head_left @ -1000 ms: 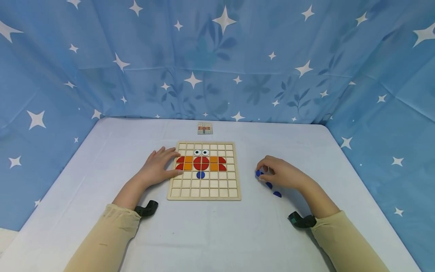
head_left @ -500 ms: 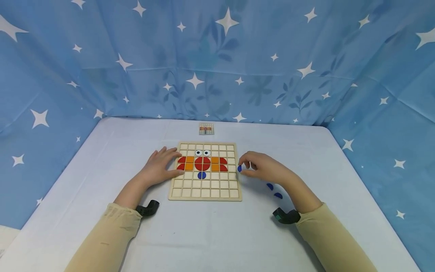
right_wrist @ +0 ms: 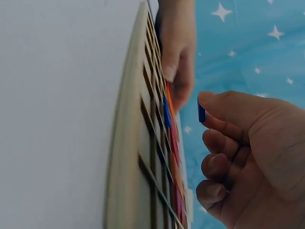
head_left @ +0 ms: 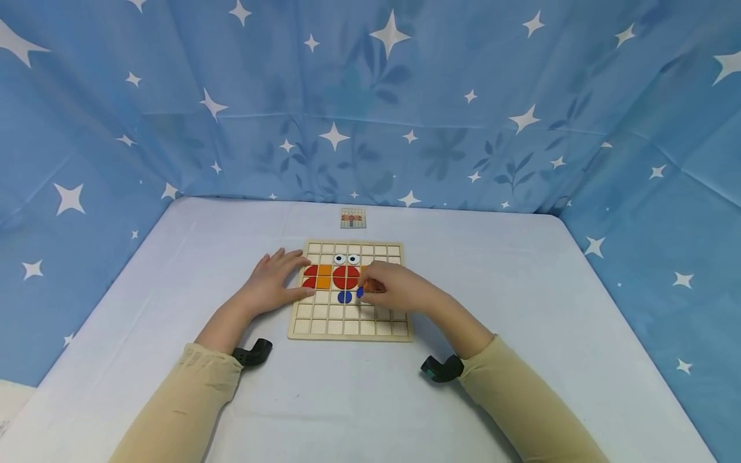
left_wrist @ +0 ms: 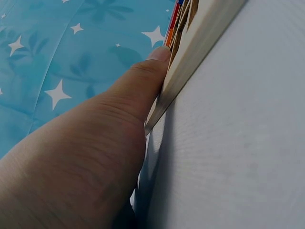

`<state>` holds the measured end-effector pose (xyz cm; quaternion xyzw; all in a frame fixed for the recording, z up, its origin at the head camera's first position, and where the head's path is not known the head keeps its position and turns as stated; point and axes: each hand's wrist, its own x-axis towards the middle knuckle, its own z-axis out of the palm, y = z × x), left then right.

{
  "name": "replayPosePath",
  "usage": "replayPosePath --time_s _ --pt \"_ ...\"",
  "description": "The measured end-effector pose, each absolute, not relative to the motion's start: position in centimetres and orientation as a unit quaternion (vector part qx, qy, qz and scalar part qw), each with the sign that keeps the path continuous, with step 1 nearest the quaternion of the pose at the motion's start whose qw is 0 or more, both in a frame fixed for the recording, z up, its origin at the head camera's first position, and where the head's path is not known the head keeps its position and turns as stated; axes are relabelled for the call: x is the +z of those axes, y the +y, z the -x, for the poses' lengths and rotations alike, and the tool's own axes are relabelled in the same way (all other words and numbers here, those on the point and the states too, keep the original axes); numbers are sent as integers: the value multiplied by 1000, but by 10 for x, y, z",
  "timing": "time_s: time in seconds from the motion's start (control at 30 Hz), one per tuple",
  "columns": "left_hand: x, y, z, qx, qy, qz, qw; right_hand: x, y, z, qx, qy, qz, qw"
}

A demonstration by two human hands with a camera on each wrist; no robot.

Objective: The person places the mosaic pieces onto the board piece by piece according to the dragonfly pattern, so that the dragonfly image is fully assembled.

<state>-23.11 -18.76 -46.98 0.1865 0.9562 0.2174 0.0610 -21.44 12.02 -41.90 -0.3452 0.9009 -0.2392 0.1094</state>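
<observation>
My right hand (head_left: 399, 288) pinches a small blue piece (head_left: 360, 292) between thumb and index finger, over the middle of a wooden grid board (head_left: 350, 334). In the right wrist view the blue piece (right_wrist: 201, 110) stands on edge, apart from the board; the other fingers curl. My left hand (head_left: 271, 283) rests on the board's left edge with fingers spread, its thumb (left_wrist: 152, 62) touching the rim. On the board lie two eye pieces (head_left: 347, 259), a red disc (head_left: 345, 277), orange squares (head_left: 325, 277), red curved pieces (head_left: 310, 277) and a blue disc (head_left: 345, 297). My right hand covers the board's right side.
A small picture card (head_left: 353, 218) with a similar pattern lies behind the board on the white table (head_left: 324, 405). A blue starry curtain (head_left: 289, 96) hangs around the back and sides. My right forearm spans the table's right part.
My right hand has picked up the blue piece from the right of the table and carried it left over the board. Two blue half-circles there are now hidden. My left hand stays put.
</observation>
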Motion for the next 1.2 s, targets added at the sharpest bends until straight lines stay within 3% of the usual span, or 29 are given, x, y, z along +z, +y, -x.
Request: replayPosePath --time_s 0.37,1.2 --pt "-469 -188 232 219 955 -191 58 -437 84 203 -204 905 357 115" --pt "-469 -189 232 221 954 -197 53 -443 82 201 -168 904 382 97"
